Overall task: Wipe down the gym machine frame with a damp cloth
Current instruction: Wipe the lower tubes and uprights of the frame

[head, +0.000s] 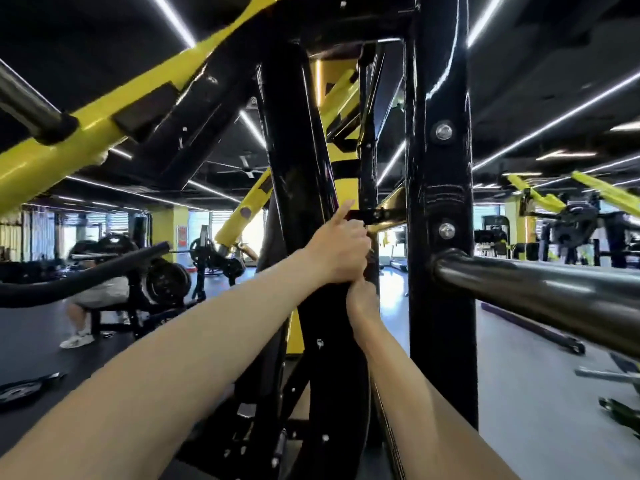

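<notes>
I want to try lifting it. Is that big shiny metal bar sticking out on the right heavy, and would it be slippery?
Probably heavy: the steel bar looks thick and solid. Likely slippery, since its polished surface mirrors the ceiling lights. It probably won't budge, because it seems fixed to the black upright.

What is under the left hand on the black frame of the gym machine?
Under the left hand a strip of the glossy black slanted frame post shows, with the right hand just below. No cloth is visible; the left hand's fingers cover what they grip.
</notes>
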Available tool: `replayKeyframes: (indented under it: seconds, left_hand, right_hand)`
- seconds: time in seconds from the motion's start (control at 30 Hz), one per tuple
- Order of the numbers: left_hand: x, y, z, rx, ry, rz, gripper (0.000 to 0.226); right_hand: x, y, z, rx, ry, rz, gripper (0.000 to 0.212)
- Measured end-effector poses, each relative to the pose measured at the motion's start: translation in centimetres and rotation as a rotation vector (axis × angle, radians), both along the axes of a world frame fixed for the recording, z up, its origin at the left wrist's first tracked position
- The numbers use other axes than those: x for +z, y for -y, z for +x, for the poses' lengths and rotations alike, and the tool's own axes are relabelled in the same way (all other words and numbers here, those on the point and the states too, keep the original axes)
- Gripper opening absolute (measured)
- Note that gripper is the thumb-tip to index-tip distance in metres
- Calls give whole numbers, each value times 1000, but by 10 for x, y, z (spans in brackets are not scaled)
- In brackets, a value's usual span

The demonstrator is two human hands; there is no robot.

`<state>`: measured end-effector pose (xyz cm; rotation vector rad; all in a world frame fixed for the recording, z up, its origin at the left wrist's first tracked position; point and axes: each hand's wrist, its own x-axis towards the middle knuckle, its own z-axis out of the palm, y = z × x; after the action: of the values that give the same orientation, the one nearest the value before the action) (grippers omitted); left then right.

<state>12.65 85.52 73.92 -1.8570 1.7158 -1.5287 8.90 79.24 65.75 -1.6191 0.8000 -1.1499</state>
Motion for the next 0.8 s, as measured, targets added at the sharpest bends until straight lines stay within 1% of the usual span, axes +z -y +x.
replayKeyframes:
  seconds: [0.03,0.1,0.17,0.2,0.27,0.33,0.37,0.4,0.43,0.47,0.5,0.53,0.57,0.6,0.63,0.67,0.7,0.73,0.77,0.8]
  left_hand:
    - [17,-1,-1,-5,-21,-59,27]
    - [47,-2,4,23,-44,-247,29]
    - [52,-5,8,51,-82,-345,31]
    - [41,-3,8,48,-82,-341,32]
    - [0,1,5,0,-54,-227,32]
    - [-34,5,4,-70,-34,-79,33]
    - [-35,4,5,-91,-21,-55,33]
    - [-26,3,9,-118,-5,-78,31]
    - [-12,0,13,-148,-10,-127,30]
    - [1,-2,21,-187,-52,-229,31]
    - [8,-5,28,-233,-130,-364,36]
    - [4,-6,36,-295,-218,-499,44]
    - [-12,-6,44,-391,-319,-590,52]
    - [-39,-4,51,-502,-402,-615,60]
    - [-72,-2,57,-598,-436,-583,67]
    - [-103,0,61,-664,-414,-531,72]
    - [-122,2,68,-687,-382,-489,72]
    - [-126,6,75,-701,-376,-478,71]
    - [-115,10,78,-742,-408,-510,68]
    - [-97,13,78,-778,-488,-582,65]
  right_hand:
    - [1,-1,-1,-6,-1,24,48]
    - [2,0,-1,12,23,58,50]
    - [2,-3,-3,25,63,84,51]
    - [1,-1,-1,25,87,103,50]
    - [-4,3,2,20,151,89,45]
    - [-11,11,11,53,247,43,30]
    - [-13,15,13,59,299,49,23]
    - [-14,15,12,77,351,94,24]
    - [-13,12,10,96,382,126,36]
    - [-12,12,9,107,404,179,49]
    - [-12,14,9,117,411,213,61]
    - [-12,17,10,107,377,211,67]
    - [-12,17,9,95,349,183,69]
    - [-13,18,8,79,326,145,68]
    - [-13,16,8,58,300,101,67]
    - [-14,15,9,39,281,65,67]
    - [-14,13,10,21,276,39,68]
    - [-15,13,13,6,278,34,70]
    - [-14,13,14,-4,283,37,70]
    - [-14,14,16,-3,281,51,70]
